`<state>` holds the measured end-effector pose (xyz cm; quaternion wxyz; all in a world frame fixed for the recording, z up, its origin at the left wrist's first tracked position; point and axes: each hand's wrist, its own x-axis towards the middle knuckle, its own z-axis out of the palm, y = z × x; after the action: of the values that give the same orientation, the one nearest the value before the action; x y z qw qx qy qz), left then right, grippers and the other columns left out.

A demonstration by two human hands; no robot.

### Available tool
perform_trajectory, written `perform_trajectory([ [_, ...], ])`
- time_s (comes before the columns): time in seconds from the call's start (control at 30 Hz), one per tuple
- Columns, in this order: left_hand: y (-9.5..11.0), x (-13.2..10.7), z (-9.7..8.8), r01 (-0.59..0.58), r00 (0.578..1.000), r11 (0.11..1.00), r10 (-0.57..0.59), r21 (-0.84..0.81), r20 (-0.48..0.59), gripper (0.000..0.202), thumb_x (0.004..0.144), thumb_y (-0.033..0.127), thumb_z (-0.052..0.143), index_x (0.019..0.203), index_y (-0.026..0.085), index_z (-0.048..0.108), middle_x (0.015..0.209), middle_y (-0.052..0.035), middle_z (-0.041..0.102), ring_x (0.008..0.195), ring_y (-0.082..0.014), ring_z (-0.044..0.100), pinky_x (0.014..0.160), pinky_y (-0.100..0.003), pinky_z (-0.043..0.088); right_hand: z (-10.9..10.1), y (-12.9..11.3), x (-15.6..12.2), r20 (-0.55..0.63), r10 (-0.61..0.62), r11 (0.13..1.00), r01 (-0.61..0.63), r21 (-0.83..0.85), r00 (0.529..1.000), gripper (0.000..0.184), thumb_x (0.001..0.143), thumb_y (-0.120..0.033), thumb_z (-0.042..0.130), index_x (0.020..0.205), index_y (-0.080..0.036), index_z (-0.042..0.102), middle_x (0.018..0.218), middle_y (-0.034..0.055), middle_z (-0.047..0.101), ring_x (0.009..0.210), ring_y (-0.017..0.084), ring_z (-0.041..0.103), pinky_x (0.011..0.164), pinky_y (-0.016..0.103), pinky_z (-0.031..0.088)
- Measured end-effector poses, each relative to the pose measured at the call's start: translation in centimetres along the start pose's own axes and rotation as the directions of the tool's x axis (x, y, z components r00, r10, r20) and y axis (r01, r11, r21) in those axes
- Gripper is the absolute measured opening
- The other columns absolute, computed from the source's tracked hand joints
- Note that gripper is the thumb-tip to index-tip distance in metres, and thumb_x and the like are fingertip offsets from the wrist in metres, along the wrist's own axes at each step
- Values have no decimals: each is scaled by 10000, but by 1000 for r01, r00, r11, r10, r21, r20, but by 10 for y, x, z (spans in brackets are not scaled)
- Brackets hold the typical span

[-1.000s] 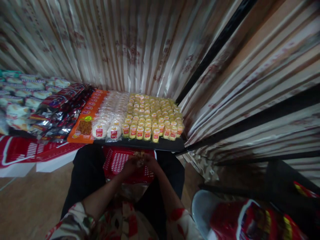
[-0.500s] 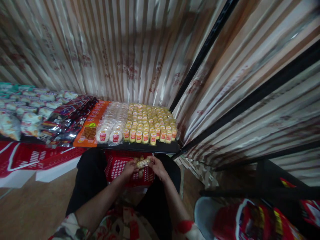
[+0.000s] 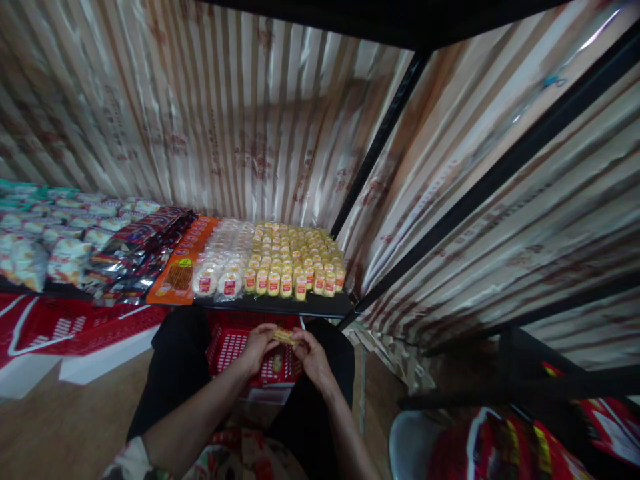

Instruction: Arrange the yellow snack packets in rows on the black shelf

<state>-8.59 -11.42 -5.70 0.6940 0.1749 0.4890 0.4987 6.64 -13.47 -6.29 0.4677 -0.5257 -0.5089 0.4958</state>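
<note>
A small yellow wrapped snack [image 3: 284, 335] is stretched between my two hands above a red plastic basket [image 3: 225, 350]. My left hand [image 3: 258, 348] pinches one end of it, and my right hand [image 3: 311, 355] grips the other end with closed fingers. Down in the basket, between my hands, lies another small wrapped snack [image 3: 277, 363]. Just beyond, on the black shelf [image 3: 285, 305], stand rows of similar yellow packaged snacks [image 3: 286, 283]. The print on the held pack is too small to read.
Left of the yellow packs are round white wrapped snacks [image 3: 230, 283], an orange pack [image 3: 179, 277], dark foil packs [image 3: 133, 257] and white bags [image 3: 70, 257]. A red and white bag [image 3: 75, 327] is below them. Black metal bars [image 3: 430, 240] slant up at right, near red packs [image 3: 510, 443].
My view has tilted up a little, so the shelf sits lower. Both hands still hold the snack, which now appears flatter and turned between my fingers.
</note>
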Motion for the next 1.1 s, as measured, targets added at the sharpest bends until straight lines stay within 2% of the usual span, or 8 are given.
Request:
perform_trajectory([
  [0.13, 1, 1, 4, -85, 996, 995, 84, 46, 14, 161, 637, 136, 699, 767, 149, 605, 740, -30, 655, 698, -132, 634, 734, -276, 504, -3, -9, -9, 53, -38, 998, 41, -52, 998, 190, 674, -358, 655, 783, -213, 599, 1164, 75, 524, 1030, 209, 561, 854, 331, 466],
  [0.23, 2, 1, 6, -99, 995, 991, 99, 89, 3, 197, 596, 166, 708, 762, 152, 601, 724, -19, 649, 680, -129, 621, 699, -258, 481, -4, -16, -13, 88, -50, 997, 55, -57, 995, 175, 692, -346, 652, 783, -206, 600, 1164, 77, 504, 1028, 200, 560, 851, 321, 467],
  [0.4, 8, -3, 10, -149, 989, 980, 147, 129, 25, 246, 553, 238, 709, 758, 146, 609, 686, -5, 634, 633, -119, 584, 649, -243, 449, -1, -23, -15, 63, -76, 992, 83, -100, 995, 186, 735, -383, 614, 762, -201, 592, 1135, 79, 517, 1055, 205, 542, 843, 298, 467],
  [0.57, 16, -10, 17, -178, 984, 968, 170, 177, 57, 264, 533, 284, 699, 746, 147, 622, 672, 4, 626, 626, -120, 560, 629, -239, 430, 3, -25, -13, 14, -28, 979, 30, -200, 1000, 220, 754, -401, 561, 861, -211, 536, 930, 28, 600, 760, 150, 588, 690, 259, 486],
  [0.7, 19, -10, 22, -202, 979, 957, 190, 207, 80, 256, 538, 256, 666, 769, 149, 632, 718, -6, 648, 660, -130, 570, 642, -238, 429, 1, -25, -10, 30, -62, 949, 68, -308, 998, 273, 734, -326, 590, 980, -221, 538, 924, 6, 622, 819, 163, 587, 763, 272, 476],
  [0.83, 19, -8, 24, -210, 977, 949, 194, 237, 88, 243, 579, 224, 627, 811, 152, 632, 721, -12, 651, 666, -135, 578, 641, -239, 436, 1, -23, -7, 6, -68, 955, 67, -287, 998, 311, 712, -272, 597, 1012, -212, 545, 954, 17, 624, 848, 174, 600, 776, 291, 484],
  [1.0, 17, -5, 24, -253, 967, 935, 238, 249, 88, 383, 600, 94, 550, 971, 155, 624, 934, -56, 659, 787, -140, 602, 717, -245, 467, 1, -14, -4, -119, -48, 980, 23, -196, 992, 334, 676, -267, 618, 1001, -210, 567, 989, 54, 593, 777, 174, 617, 630, 281, 523],
  [1.1, 15, -4, 26, -268, 963, 925, 252, 268, 93, 495, 605, 57, 540, 1085, 165, 597, 1117, -86, 612, 884, -148, 600, 779, -260, 475, -2, -7, 0, -197, -49, 993, 26, -117, 979, 416, 655, -264, 639, 1060, -206, 564, 1037, 72, 577, 831, 183, 621, 670, 297, 537],
])
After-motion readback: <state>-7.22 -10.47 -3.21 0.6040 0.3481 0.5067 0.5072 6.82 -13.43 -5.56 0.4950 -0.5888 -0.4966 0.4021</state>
